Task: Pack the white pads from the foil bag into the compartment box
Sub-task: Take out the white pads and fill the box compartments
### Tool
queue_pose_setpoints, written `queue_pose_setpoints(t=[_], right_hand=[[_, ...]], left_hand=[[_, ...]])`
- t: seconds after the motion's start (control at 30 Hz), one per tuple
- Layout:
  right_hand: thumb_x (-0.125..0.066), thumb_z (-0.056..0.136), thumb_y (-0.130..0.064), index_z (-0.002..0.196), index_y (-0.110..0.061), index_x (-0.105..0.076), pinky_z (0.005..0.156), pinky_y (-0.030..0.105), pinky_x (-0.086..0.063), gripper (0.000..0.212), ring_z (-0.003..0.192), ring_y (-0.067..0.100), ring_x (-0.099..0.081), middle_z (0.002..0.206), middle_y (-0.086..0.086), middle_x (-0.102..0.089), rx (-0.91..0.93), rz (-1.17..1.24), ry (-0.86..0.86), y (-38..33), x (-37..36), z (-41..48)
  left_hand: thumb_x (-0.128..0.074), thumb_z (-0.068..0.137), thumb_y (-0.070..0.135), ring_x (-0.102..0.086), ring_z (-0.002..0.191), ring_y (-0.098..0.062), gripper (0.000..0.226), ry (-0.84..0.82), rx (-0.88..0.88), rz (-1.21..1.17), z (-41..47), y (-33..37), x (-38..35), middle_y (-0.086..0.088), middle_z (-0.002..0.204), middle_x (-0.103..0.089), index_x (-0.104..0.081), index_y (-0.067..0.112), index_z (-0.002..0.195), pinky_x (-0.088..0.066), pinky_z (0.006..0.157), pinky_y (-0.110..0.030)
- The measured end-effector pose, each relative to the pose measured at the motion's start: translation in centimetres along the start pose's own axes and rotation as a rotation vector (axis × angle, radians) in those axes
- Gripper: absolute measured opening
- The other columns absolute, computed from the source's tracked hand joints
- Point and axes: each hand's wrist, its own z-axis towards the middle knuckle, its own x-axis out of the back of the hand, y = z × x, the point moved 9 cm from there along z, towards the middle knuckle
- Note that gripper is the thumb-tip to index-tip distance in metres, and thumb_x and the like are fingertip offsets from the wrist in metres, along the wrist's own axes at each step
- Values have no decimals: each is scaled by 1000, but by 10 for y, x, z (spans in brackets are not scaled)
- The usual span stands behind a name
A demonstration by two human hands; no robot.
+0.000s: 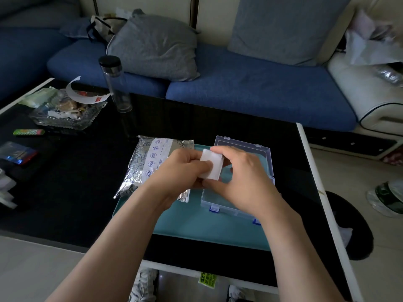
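A stack of white pads (212, 164) is held above the left part of the clear compartment box (220, 204). My left hand (181, 171) pinches the stack's left side and my right hand (242, 179) grips its top and bottom edges. The box stands open on a teal mat (196, 227), its lid (244, 147) lying back. The foil bag (148, 162) lies flat on the mat just left of my hands, partly hidden by my left wrist. My hands cover most of the box's inside.
The black coffee table (76, 192) also carries a tall clear bottle (114, 83), a glass dish of clutter (63, 112), a green pack (28, 132) and a blue pack (17, 152) at the left. A blue sofa with grey cushions lies behind.
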Motion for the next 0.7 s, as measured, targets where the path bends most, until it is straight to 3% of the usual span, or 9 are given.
queue_pose_setpoints(t=[0.17, 0.3, 0.37, 0.43, 0.47, 0.53, 0.63, 0.7], right_hand=[[-88, 80, -32, 129, -23, -66, 89, 28, -50, 55, 99, 5, -58, 115, -8, -66, 18, -33, -48, -1, -15, 2], [-81, 87, -46, 140, -22, -63, 92, 29, -54, 61, 106, 4, -63, 121, -10, -69, -144, 81, -114, 16, -30, 8], [-66, 99, -34, 116, -18, -74, 83, 38, -54, 24, 89, 6, -64, 100, -4, -73, -240, 85, -124, 35, -37, 12], [-52, 103, -16, 90, -15, -75, 73, 39, -50, 27, 76, 16, -58, 80, 2, -68, -307, 26, -111, 52, -49, 16], [-48, 102, -10, 95, -15, -78, 79, 37, -55, 31, 83, 19, -64, 87, 3, -73, -351, 11, -126, 56, -58, 17], [-45, 98, -2, 108, -9, -78, 90, 44, -60, 35, 99, 31, -72, 101, 13, -77, -409, 41, -152, 61, -78, 18], [-42, 93, 10, 107, 8, -66, 84, 57, -63, 28, 86, 39, -76, 97, 20, -74, -484, 224, -192, 61, -104, 21], [-41, 91, 8, 105, -3, -71, 82, 55, -64, 35, 83, 36, -77, 94, 11, -76, -512, 347, -196, 60, -116, 24]], left_hand=[[-61, 105, 9, -76, 104, -35, 19, -15, 20, 60, 0, -5, 8, -22, 108, -78, -73, 3, 117, -63, 92, -47], [-60, 103, 10, -76, 87, -35, 16, 215, 9, 179, 4, -8, 39, -24, 99, -77, -75, 3, 104, -65, 83, -48], [-58, 100, 14, -61, 64, -28, 19, 386, -11, 353, 2, -4, 60, -17, 78, -69, -69, 0, 96, -56, 61, -35], [-51, 101, 15, -47, 56, -21, 20, 496, -41, 498, -3, 4, 71, -5, 68, -56, -61, 3, 88, -35, 49, -27], [-48, 103, 14, -46, 55, -18, 21, 527, -53, 542, -5, 8, 74, -1, 68, -53, -57, 7, 85, -31, 47, -28], [-45, 106, 14, -47, 61, -18, 23, 558, -71, 602, -5, 13, 75, -1, 72, -51, -50, 13, 83, -27, 47, -29], [-41, 104, 9, -47, 79, -30, 17, 558, -104, 695, 1, 13, 71, -5, 82, -50, -46, 9, 88, -26, 58, -39], [-41, 102, 5, -47, 85, -34, 13, 576, -116, 756, 2, 12, 74, -9, 88, -50, -47, 5, 91, -29, 67, -38]])
